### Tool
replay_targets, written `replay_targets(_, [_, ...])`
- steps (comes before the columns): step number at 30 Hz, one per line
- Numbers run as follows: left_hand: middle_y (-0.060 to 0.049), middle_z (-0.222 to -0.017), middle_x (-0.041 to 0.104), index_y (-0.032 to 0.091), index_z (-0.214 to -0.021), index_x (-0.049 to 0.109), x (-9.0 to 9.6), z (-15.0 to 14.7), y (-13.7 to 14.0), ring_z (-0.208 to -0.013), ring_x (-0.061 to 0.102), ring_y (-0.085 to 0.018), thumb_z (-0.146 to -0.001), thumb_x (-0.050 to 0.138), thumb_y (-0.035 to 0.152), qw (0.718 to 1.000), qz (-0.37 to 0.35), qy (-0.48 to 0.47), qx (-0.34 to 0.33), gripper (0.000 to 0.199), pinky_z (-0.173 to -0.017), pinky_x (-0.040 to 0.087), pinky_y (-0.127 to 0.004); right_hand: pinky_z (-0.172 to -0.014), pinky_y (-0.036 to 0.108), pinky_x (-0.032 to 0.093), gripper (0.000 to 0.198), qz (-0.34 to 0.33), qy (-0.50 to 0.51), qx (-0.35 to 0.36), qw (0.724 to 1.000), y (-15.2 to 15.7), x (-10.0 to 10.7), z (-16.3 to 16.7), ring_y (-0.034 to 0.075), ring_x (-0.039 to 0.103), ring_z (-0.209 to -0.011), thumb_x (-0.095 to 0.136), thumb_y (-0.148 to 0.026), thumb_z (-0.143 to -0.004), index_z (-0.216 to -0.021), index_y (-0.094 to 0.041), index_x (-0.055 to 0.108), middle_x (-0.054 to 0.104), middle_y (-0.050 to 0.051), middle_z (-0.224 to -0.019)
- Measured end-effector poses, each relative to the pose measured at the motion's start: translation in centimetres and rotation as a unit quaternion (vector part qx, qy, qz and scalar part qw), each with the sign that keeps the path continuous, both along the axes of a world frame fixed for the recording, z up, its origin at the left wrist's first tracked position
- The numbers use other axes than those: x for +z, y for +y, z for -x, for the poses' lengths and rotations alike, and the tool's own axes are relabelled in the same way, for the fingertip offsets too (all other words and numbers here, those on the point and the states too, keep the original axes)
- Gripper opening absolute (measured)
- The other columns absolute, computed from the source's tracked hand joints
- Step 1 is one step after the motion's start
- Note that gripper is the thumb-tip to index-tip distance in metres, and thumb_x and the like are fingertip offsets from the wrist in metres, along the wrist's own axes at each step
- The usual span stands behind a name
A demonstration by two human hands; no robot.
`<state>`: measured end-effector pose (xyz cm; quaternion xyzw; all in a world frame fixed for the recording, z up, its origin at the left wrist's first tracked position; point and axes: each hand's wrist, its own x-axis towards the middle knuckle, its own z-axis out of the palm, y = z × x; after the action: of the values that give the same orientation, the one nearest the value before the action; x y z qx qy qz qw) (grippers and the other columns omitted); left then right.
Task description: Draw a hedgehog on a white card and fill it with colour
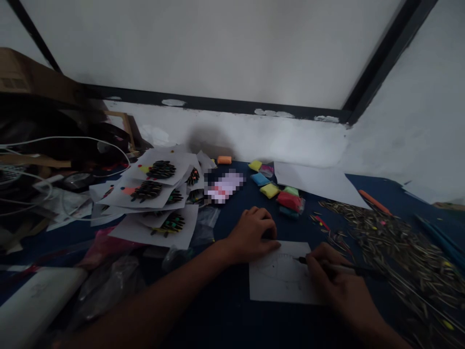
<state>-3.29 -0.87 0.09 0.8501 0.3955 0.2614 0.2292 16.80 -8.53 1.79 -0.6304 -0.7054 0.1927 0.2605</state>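
Note:
A small white sheet of paper (269, 286) lies on the blue table, bearing a faint outline drawing with a rounded body and short strokes along its top. My right hand (336, 278) is closed round a black pen (301, 260), its tip at the upper right of the drawing. My left hand (252, 235) rests at the sheet's upper left corner, thumb stretched onto the paper and the other fingers loosely bent, holding nothing. Beside my right hand spreads a large heap of striped sunflower seeds (381, 237).
Stacked paper sheets (123, 232) with seed-covered hedgehog pictures stand at left. Coloured clay packets (288, 199) and a larger white sheet (316, 182) lie toward the wall. An orange tool (376, 202) borders the seeds. Plastic bags (112, 286) and a white device (39, 300) occupy the near left.

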Motion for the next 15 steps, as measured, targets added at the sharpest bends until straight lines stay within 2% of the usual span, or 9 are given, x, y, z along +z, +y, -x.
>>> replay_targets(4, [-0.003,-0.1,0.057,0.02,-0.079,0.064,0.12,0.04,-0.03,-0.1,0.049,-0.021,-0.073,0.07,0.034,1.0,0.001,0.003,0.001,0.016,-0.086,0.036,-0.037,-0.046,0.024,0.042,0.033,-0.004,0.007,0.006,1.0,-0.19,0.07,0.04,0.014,0.055,-0.052,0.04,-0.044,-0.088,-0.064,-0.024,0.049,0.054,-0.001,-0.059])
replay_targets(11, [-0.003,-0.101,0.057,0.02,-0.078,0.063,0.34,-0.03,-0.16,-0.1,0.049,-0.021,-0.073,0.07,0.033,1.0,0.005,0.004,0.004,0.015,-0.088,0.035,-0.038,-0.047,0.026,0.042,0.031,-0.029,0.009,-0.029,0.999,-0.23,0.03,-0.06,0.018,0.058,-0.059,0.041,-0.044,-0.087,-0.063,-0.024,0.047,0.057,0.001,-0.061])
replay_targets(15, [-0.002,-0.1,0.057,0.02,-0.079,0.064,0.34,-0.03,-0.12,-0.1,0.049,-0.021,-0.072,0.07,0.032,1.0,0.006,0.005,0.002,0.016,-0.088,0.036,-0.037,-0.047,0.025,0.043,0.032,-0.054,-0.007,-0.036,0.998,-0.11,0.17,-0.22,0.016,0.054,-0.052,0.04,-0.043,-0.085,-0.06,-0.025,0.045,0.054,-0.001,-0.056])
